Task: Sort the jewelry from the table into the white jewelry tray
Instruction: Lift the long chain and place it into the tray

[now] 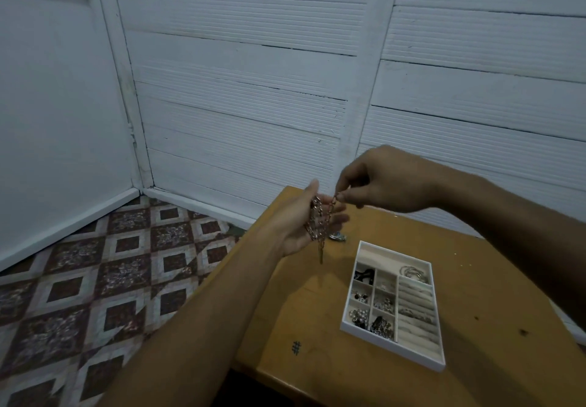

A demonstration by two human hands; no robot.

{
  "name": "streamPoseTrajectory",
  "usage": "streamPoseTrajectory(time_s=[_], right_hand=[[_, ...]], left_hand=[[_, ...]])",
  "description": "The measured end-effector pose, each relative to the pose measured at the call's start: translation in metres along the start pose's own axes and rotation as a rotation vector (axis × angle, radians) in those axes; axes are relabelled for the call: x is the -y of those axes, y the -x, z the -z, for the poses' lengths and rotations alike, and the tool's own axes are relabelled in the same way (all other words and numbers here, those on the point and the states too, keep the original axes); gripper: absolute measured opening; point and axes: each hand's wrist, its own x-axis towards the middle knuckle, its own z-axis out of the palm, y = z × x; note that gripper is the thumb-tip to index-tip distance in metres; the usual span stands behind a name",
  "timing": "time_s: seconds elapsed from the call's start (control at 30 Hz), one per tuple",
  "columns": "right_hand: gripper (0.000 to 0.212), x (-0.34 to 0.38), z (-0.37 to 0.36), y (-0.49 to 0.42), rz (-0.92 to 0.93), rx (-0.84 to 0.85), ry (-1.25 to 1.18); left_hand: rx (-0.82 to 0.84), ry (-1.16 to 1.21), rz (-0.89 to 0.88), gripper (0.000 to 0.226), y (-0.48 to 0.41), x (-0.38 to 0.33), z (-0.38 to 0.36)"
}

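Lying nearest on the wooden table (348, 371), the white tray (355, 332) sits lengthwise away from the person, its small left-hand compartments already holding dark and silvery pieces, its ridged ring rolls on the right mostly bare, and a few thin hoops in the far right corner. The long compartment across the far end looks empty, though the dim light makes that hard to confirm.

Above and beyond the tray's far left corner, the left hand (304, 227) is held palm up and open, cradling a chunky gold chain (317, 227) that lies gathered across the palm, with one end hanging down past the heel of the hand. The right hand (383, 181) reaches in from the other side, thumb and forefinger pinched shut on the chain's upper end just above the left fingers.

So the chain's length runs roughly vertical, from the right hand's pinch down through the left palm, and the tray lies below and to the right of both hands. The right hand is probably the one to carry it, being on the tray's side.

A small silvery piece (336, 237) rests on the table just beyond the left hand, not yet sorted.
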Motion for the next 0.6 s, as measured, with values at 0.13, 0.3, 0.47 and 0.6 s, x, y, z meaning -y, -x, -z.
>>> streamPoseTrajectory(time_s=[0.13,0.3,0.47,0.6], right_hand=[[0.013,-0.007,0.001,-0.016,-0.048,0.002,0.074],[0.014,-0.025,-0.006,-0.024,-0.116,0.011,0.096],[0.018,-0.040,-0.007,-0.025,-0.184,-0.031,0.110],[0.022,-0.048,-0.007,-0.025,-0.215,-0.078,0.104]], left_hand=[[0.107,-0.040,0.119,0.042,0.003,0.014,-0.014],[0.186,-0.006,0.151,0.050,0.007,0.026,-0.017],[0.260,-0.013,0.141,0.054,0.007,0.032,-0.014],[0.248,-0.050,0.130,0.043,0.010,0.037,-0.017]])
